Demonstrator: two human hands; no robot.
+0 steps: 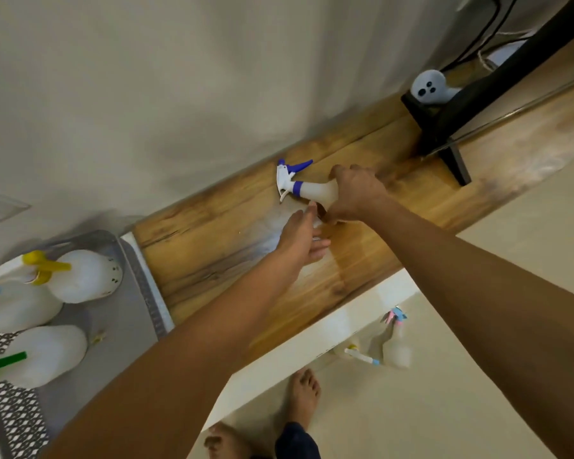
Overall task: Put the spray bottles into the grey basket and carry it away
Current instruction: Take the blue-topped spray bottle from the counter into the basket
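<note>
A white spray bottle with a blue trigger head [307, 187] lies on its side on the wooden shelf [212, 246], near the wall. My right hand [357, 192] is closed around its body. My left hand [302, 238] hovers just in front of it with fingers apart and holds nothing. At the left edge stands the grey basket [140, 279]. It holds three white bottles: one with a yellow head [83, 276], one with a green head [43, 354], and one with a light blue part [17, 306].
A white ghost-shaped figure [428, 86] sits by a black frame [444, 124] at the shelf's far right. More spray bottles [388, 349] lie on the pale floor below the shelf, near my bare feet [304, 395]. A patterned mat [17, 419] lies under the basket.
</note>
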